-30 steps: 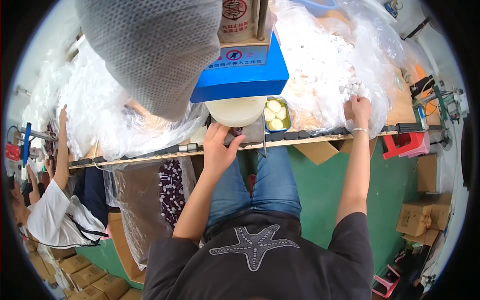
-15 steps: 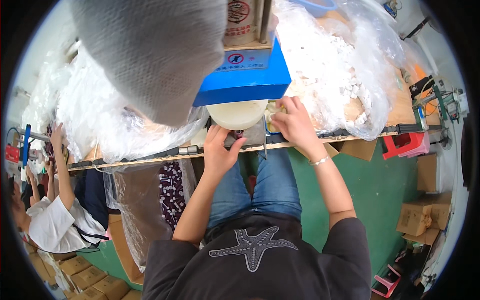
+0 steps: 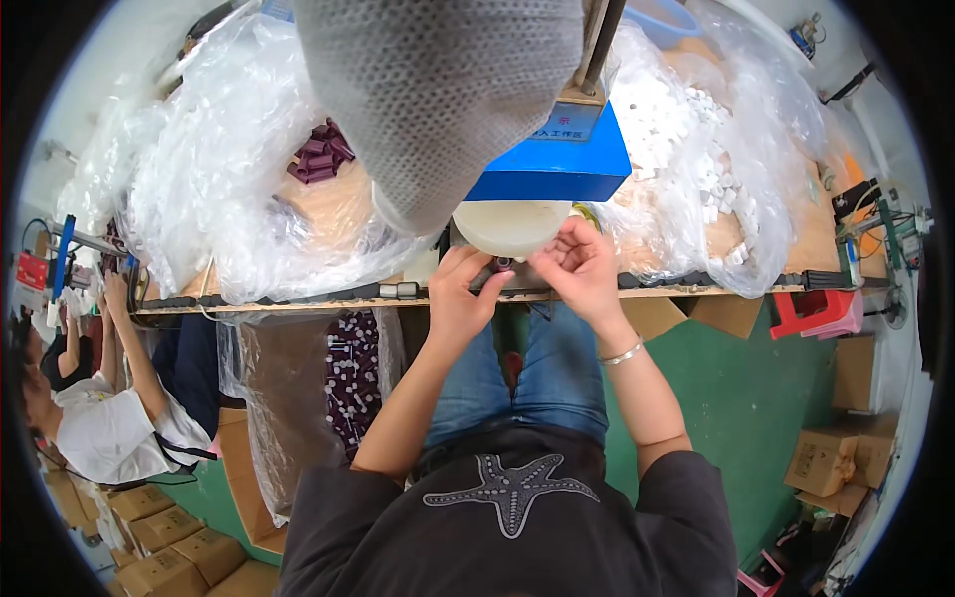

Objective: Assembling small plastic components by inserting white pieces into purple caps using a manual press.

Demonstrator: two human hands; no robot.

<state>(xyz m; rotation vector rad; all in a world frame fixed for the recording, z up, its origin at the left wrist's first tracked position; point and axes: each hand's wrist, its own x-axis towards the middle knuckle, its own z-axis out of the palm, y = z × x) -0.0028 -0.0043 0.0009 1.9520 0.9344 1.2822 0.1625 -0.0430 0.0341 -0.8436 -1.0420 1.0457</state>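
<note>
At the table's front edge my left hand (image 3: 464, 291) is closed, thumb and fingers around a small dark purple tube (image 3: 501, 265), under the rounded cream-white part (image 3: 512, 227) of a blue machine (image 3: 562, 159). My right hand (image 3: 581, 271) is just to the right of it, its thumb and fingertips pinched together close to the tube. Whatever lies in that pinch is too small to make out. Behind the right fingers a bit of a yellow-rimmed container (image 3: 585, 212) shows; the hand hides most of it.
Purple tubes (image 3: 320, 154) lie on the table at left amid clear plastic sheeting (image 3: 214, 169). Small white pieces (image 3: 711, 179) are heaped at right. A grey mesh-like cover (image 3: 438, 90) blocks the upper middle. Below left stands a bag of purple-and-white parts (image 3: 353, 373). Another person (image 3: 124, 428) works farther left.
My right hand has come away from the yellow-and-blue container, moving left and nearer, beside the tube. My left hand stays at the tube. The whole view has shifted a little.
</note>
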